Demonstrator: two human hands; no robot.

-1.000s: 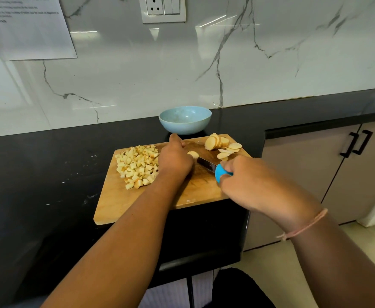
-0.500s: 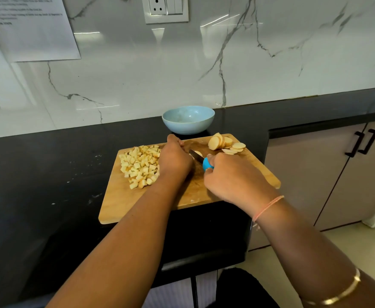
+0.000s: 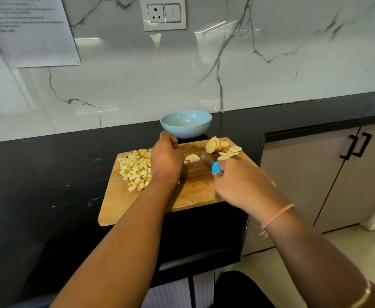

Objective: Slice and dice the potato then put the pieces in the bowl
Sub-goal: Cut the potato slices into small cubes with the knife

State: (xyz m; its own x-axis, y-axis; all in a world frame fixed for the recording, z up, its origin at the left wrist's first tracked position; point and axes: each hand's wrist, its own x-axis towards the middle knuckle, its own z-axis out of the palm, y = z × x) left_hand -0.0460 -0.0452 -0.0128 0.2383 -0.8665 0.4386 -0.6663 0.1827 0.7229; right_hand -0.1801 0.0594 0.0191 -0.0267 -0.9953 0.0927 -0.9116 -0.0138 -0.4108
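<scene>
A wooden cutting board [image 3: 195, 192] lies on the black counter. A heap of diced potato [image 3: 135, 168] sits on its left part. A stack of round potato slices [image 3: 223, 147] lies at its far right corner. My left hand [image 3: 166, 160] rests curled over the board's middle, fingers on a potato slice [image 3: 191, 158] that shows just right of it. My right hand [image 3: 242, 182] grips a blue-handled knife [image 3: 212, 165], whose blade points left toward that slice. The light blue bowl [image 3: 186, 123] stands behind the board, with nothing visible in it.
The black counter [image 3: 48, 185] runs left and right; its front edge drops off right of the board. Cabinet doors with black handles [image 3: 356, 147] stand at the right. A marble wall with a socket [image 3: 163, 13] and a paper sheet [image 3: 31, 30] rises behind.
My right hand with the knife has drawn back to the right, away from my left hand, uncovering the slice. My left hand stays in place on the board.
</scene>
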